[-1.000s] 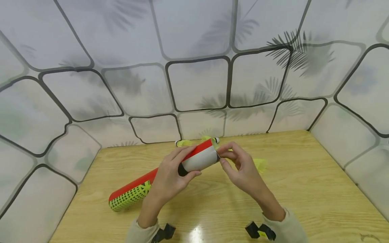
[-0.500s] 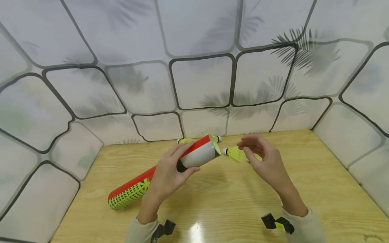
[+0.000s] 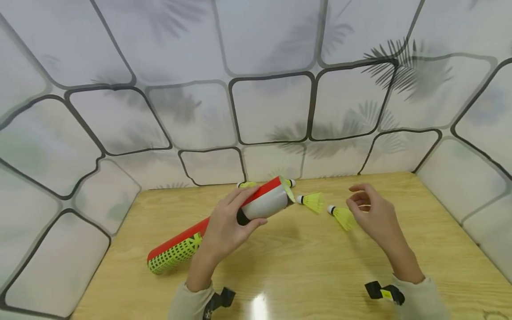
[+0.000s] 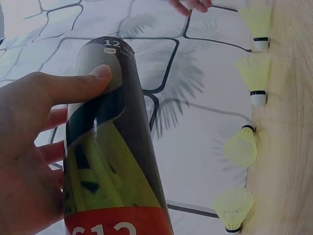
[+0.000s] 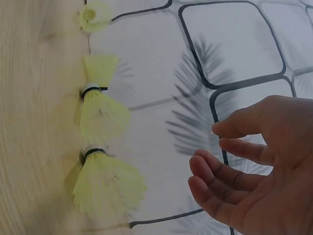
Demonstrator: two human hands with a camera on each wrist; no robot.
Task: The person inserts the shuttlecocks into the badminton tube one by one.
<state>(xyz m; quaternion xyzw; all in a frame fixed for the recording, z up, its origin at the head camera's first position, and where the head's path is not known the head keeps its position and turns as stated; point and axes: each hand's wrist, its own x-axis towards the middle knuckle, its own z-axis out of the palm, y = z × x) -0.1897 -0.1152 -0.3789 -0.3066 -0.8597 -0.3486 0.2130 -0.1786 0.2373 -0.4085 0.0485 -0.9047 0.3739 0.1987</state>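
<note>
My left hand (image 3: pixel 224 229) grips a red, white and yellow-green shuttlecock tube (image 3: pixel 267 202) near its upper end, the tube slanting up to the right. In the left wrist view the thumb lies along the printed tube (image 4: pixel 132 161), and yellow shapes show through its side. The tube's far end shows a pale green round. To the right, my right hand (image 3: pixel 376 218) hovers with loosely bent fingers and nothing between them, as the right wrist view of that hand (image 5: pixel 249 181) confirms. Close to it lies a yellow shuttlecock (image 3: pixel 342 217); another shuttlecock (image 3: pixel 311 202) is between it and the tube.
Two more shuttlecocks lie at the back of the wooden table (image 3: pixel 312 275); the tube partly covers the right one (image 3: pixel 291 182), and the left one (image 3: pixel 246 184) sits beyond my left hand. A patterned cloth wall (image 3: pixel 272 111) rises behind the table and at both sides.
My right hand has left the tube's end and moved right, away from it, uncovering the shuttlecocks on the table. The left hand keeps its grip on the tube.
</note>
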